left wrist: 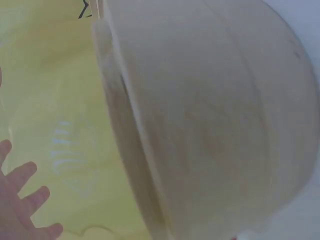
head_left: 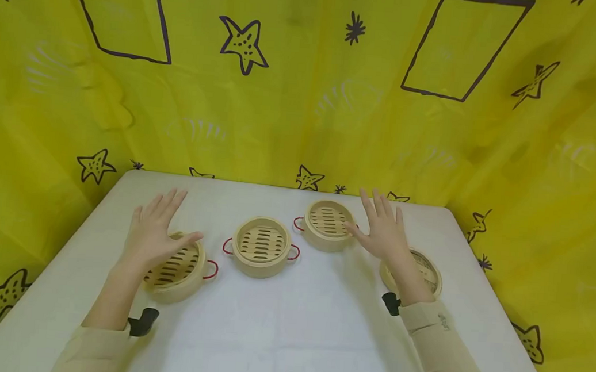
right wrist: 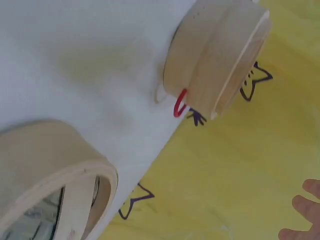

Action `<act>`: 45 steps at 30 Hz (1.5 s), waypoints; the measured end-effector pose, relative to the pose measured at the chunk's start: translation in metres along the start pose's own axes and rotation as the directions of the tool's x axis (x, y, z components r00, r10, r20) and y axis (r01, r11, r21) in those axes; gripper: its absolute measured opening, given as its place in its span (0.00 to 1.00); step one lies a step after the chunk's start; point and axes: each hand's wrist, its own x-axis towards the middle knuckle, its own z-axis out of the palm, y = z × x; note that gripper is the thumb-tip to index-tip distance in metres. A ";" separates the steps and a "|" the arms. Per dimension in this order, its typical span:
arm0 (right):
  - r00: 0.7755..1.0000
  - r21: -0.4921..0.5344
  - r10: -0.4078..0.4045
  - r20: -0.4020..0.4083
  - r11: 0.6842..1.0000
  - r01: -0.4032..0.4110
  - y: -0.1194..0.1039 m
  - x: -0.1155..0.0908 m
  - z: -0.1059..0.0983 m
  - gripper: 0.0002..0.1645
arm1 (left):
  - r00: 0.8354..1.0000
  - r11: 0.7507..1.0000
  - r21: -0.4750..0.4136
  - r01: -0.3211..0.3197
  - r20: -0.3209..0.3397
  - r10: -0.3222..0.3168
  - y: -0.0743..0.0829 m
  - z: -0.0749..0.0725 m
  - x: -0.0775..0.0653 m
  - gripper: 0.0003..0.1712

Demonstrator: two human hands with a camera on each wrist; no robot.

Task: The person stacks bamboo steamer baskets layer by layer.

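Note:
My left hand (head_left: pixel 153 234) is raised with its fingers spread above the left bamboo steamer basket (head_left: pixel 182 284), hiding part of it. That basket's pale wall (left wrist: pixel 200 120) fills much of the left wrist view, and some fingers (left wrist: pixel 35 200) show at the lower left. On the other side, my right hand (head_left: pixel 384 233) is also spread in the air, holding nothing. It is near the far bamboo steamer basket (head_left: pixel 326 243), which has red handles. My right forearm partly covers a round bamboo piece (head_left: pixel 429 267) whose inside shows crossing strips and shiny, dark-lined areas (right wrist: pixel 37 220).
Another bamboo steamer basket (head_left: pixel 259 267) with slats and two red handles stands between the hands. All of them rest on a white-covered table (head_left: pixel 277 328). A yellow curtain (head_left: pixel 282 121) with drawn stars surrounds its back and sides. Black straps (head_left: pixel 143 322) are at the wrists.

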 end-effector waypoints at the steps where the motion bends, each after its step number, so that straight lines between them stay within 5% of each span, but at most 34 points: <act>1: 1.000 -0.004 -0.011 -0.012 1.000 0.011 -0.002 0.001 0.002 0.51 | 1.000 1.000 -0.015 0.000 -0.007 0.000 -0.002 -0.001 -0.003 0.54; 6: 0.997 0.002 -0.061 -0.056 0.998 0.061 -0.014 0.003 0.012 0.49 | 1.000 0.981 -0.192 0.029 -0.001 -0.030 -0.016 -0.006 -0.017 0.58; 12: 0.995 0.023 -0.086 -0.053 0.996 0.087 -0.027 0.008 0.022 0.50 | 0.991 0.909 -0.397 0.129 0.084 -0.104 -0.031 -0.010 -0.035 0.61; 18: 0.992 0.043 -0.117 -0.039 0.992 0.118 -0.039 0.011 0.035 0.48 | 0.995 0.849 -0.519 0.100 0.066 -0.076 -0.048 -0.011 -0.052 0.64; 32: 0.975 0.009 -0.220 -0.022 0.975 0.221 -0.061 0.011 0.058 0.46 | 0.999 0.768 -0.639 0.038 0.000 -0.049 -0.080 -0.005 -0.083 0.66; 45: 0.956 -0.009 -0.280 0.087 0.960 0.281 -0.088 0.011 0.072 0.47 | 0.993 0.730 -0.675 0.109 0.106 -0.050 -0.095 0.002 -0.103 0.61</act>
